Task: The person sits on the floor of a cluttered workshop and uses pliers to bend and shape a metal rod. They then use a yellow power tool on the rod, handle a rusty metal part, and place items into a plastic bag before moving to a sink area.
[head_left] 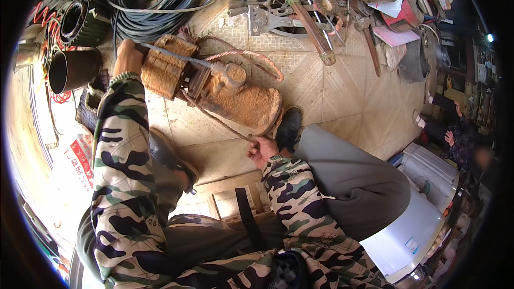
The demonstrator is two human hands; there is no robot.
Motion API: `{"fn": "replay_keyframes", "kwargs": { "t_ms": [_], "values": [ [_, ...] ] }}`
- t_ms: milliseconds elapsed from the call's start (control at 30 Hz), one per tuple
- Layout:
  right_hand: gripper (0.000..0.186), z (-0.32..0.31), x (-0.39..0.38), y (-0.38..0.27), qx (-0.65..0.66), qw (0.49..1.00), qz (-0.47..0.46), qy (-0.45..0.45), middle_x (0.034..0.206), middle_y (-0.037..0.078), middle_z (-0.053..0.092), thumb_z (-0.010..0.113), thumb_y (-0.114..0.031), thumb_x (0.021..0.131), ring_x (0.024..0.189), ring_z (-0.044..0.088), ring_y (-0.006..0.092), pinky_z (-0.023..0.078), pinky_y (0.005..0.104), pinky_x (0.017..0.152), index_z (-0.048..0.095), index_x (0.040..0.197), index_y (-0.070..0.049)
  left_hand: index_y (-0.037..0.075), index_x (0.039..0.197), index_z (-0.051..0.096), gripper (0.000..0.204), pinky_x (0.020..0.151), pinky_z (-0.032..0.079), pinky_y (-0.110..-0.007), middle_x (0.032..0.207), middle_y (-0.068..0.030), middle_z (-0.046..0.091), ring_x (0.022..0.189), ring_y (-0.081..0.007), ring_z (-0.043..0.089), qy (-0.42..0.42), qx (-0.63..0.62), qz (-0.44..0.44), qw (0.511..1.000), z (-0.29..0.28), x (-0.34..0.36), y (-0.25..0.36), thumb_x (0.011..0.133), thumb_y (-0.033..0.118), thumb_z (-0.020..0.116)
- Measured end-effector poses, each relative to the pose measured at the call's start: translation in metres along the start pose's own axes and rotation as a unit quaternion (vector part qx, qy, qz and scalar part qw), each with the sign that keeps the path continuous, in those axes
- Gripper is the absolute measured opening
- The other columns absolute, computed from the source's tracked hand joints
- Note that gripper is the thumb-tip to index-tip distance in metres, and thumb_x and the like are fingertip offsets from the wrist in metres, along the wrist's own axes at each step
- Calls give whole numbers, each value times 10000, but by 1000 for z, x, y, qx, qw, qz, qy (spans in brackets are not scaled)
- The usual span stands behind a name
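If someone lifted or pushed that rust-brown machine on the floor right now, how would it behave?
The rust-brown machine would probably feel heavy, since its bulky body looks like metal. Its rough, crusty surface should resist slipping, though bits may flake off. Its rounded sides could let it rock or roll when pushed.

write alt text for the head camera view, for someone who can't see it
A person's right hand holds a brown cord running from a rust-brown device on the tiled floor, with the left hand at the device's left end. Beyond lie metal tools and a coiled dark cable.
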State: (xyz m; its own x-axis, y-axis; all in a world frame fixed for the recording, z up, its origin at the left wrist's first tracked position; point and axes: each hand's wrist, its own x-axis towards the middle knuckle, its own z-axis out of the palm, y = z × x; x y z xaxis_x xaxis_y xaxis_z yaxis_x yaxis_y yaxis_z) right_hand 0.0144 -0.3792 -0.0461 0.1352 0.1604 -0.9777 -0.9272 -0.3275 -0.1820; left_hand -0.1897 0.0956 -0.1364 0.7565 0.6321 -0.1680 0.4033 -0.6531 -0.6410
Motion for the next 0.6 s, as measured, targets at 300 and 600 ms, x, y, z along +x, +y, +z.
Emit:
{"fn": "replay_keyframes", "kwargs": {
  "t_ms": [300, 600],
  "values": [
    [238, 36, 16, -15, -255, 966, 27, -8, 569, 79, 483, 533, -110, 909, 362, 411, 175, 420, 377, 365, 553, 703, 8, -6, 853, 680, 260, 819, 504, -458, 913, -265, 669, 940, -423, 635, 5, -610, -250, 752, -53, 46, -8, 725, 191, 791],
    [250, 62, -10, -19, -387, 916, -68, -79, 551, 90, 503, 587, -112, 865, 400, 549, 196, 471, 351, 361, 551, 677, 47, -39, 767, 601, 141, 711, 504, -428, 838, -278, 650, 895, -450, 636, 43, -505, -204, 837, -62, 52, 10, 678, -7, 706]
  ]
}}
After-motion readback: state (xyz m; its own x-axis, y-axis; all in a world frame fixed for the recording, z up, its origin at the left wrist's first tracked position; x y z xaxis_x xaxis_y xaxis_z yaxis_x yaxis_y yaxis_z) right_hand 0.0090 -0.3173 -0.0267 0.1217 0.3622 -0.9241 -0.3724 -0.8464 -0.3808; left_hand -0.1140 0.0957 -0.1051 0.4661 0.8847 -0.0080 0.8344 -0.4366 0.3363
